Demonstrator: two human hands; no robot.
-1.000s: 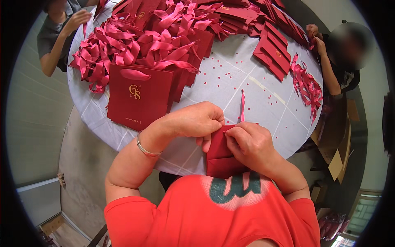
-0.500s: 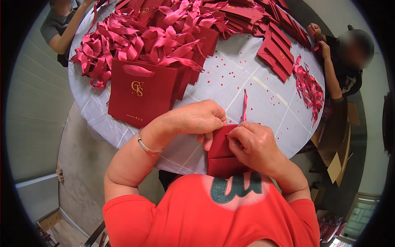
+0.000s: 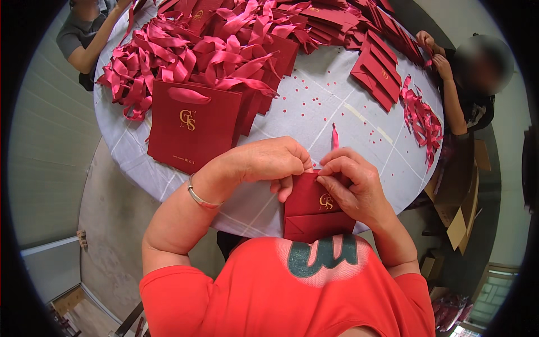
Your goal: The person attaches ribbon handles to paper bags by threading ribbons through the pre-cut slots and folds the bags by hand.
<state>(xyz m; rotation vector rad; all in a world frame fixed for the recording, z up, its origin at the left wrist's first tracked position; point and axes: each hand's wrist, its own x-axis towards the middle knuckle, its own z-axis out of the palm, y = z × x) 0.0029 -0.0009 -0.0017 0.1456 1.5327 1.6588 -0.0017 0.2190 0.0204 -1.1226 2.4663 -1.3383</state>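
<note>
From the head view, the small red bag (image 3: 307, 223) lies at the near rim of the round, cloth-covered surface (image 3: 252, 208), close against the person's red shirt (image 3: 241, 292). The left hand (image 3: 278, 164) curls at its upper left corner; I can't tell how firmly it grips. The right hand (image 3: 355, 182) pinches the upper edge between thumb and forefinger, and a ribbon (image 3: 335, 137) sticks up behind it. Open cloth, flecked with red dots, stretches ahead. Leftward, a standing bag (image 3: 193, 132) and heaped ribbons (image 3: 168, 62) block the way; flat bags (image 3: 375, 70) and loose ribbons (image 3: 421, 123) line the right. Two co-workers sit or stand at the far sides.
</note>
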